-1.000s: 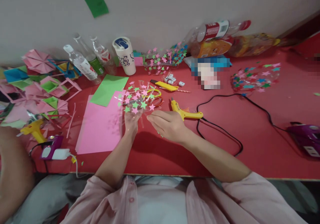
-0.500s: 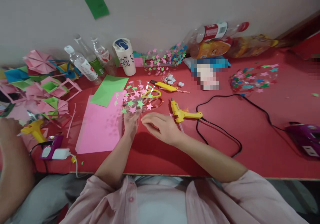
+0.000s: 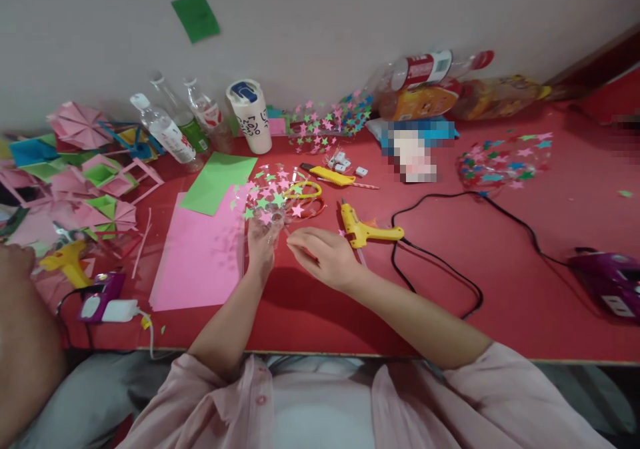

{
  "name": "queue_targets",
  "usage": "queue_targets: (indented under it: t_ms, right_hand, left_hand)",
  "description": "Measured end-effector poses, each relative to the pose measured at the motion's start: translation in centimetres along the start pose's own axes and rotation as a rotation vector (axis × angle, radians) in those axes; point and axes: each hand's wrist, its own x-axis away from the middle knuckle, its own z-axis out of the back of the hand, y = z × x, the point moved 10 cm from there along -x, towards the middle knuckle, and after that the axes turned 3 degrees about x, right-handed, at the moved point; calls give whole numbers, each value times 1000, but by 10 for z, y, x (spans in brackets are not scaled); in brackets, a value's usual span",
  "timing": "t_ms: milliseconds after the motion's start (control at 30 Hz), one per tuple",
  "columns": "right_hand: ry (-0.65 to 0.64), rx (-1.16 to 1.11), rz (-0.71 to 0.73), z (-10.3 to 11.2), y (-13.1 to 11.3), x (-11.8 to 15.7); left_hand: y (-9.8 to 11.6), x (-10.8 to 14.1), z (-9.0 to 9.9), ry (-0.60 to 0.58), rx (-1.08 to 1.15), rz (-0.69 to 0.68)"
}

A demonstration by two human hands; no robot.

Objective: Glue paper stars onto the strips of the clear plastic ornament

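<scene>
My left hand [image 3: 261, 243] is closed around a clear plastic piece [image 3: 275, 195] covered with pink and green stars, like part of a cut bottle. It is held above the red table, over the right edge of the pink paper [image 3: 200, 255]. Just right of it, the fingers of my right hand [image 3: 323, 252] are pinched together; whatever thin thing they may hold is too small to make out. Behind the plastic piece lie scissors [image 3: 309, 191] with yellow and orange handles. A yellow glue gun [image 3: 367, 229] rests beyond my right hand.
A yellow cutter [image 3: 333, 175] and small white pieces [image 3: 341, 162] lie behind the scissors. Bottles [image 3: 165, 129] and a white tumbler [image 3: 250, 119] stand by the wall. The glue gun's black cord [image 3: 430, 194] loops rightward. At left, a co-worker's arm [image 3: 25, 342] is near paper lanterns [image 3: 100, 175].
The star-covered piece has tilted slightly in my left hand, its round rim now facing me more. My right hand has shifted a little to the right, away from it.
</scene>
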Motion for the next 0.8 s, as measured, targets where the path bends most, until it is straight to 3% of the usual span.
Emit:
queue_targets:
  t_ms: [800]
  right_hand:
    - [-45, -167, -85, -1, 1, -4]
  left_hand:
    - [2, 3, -3, -26, 1, 4]
